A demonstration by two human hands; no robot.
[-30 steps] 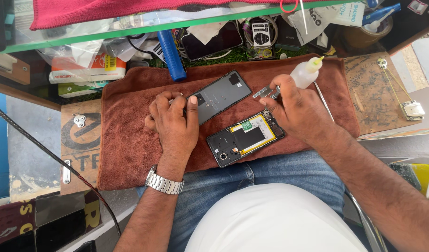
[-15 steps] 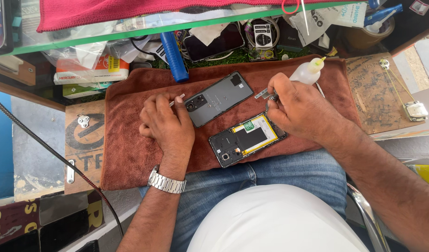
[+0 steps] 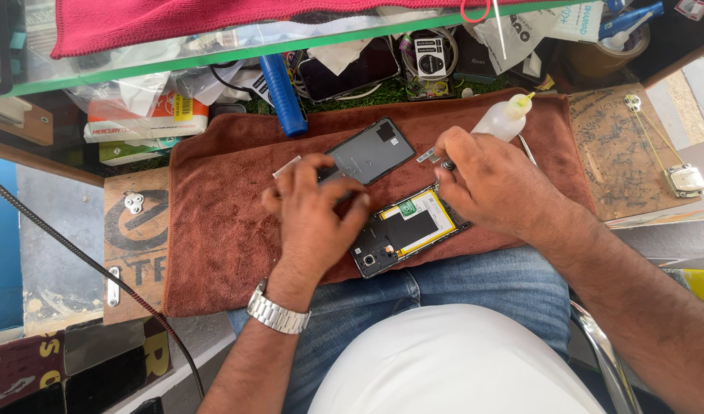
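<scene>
A brown towel (image 3: 214, 230) lies over my lap and the wooden board. On it rests a grey phone back cover (image 3: 371, 149), and the fingertips of my left hand (image 3: 313, 211) grip its near end. Just in front of it lies an opened phone (image 3: 409, 230) with a yellow-edged black battery showing. My right hand (image 3: 493, 184) hovers over the phone's far end and pinches a small metal piece (image 3: 427, 156) between thumb and fingers. A white squeeze bottle (image 3: 503, 119) with a yellow tip lies right behind that hand. A thin pale strip (image 3: 287, 166) sits on the towel near my left hand.
A blue tool handle (image 3: 279, 96) lies at the towel's far edge. Behind it a cluttered shelf holds packets, cables and phone parts under a green-edged glass top (image 3: 214, 54). A scratched wooden board (image 3: 620, 153) with a metal clip (image 3: 685, 180) is to the right.
My left hand has slid right and nearer the opened phone, still on the back cover. My right hand has shifted slightly, and the small metal piece now shows at its fingertips.
</scene>
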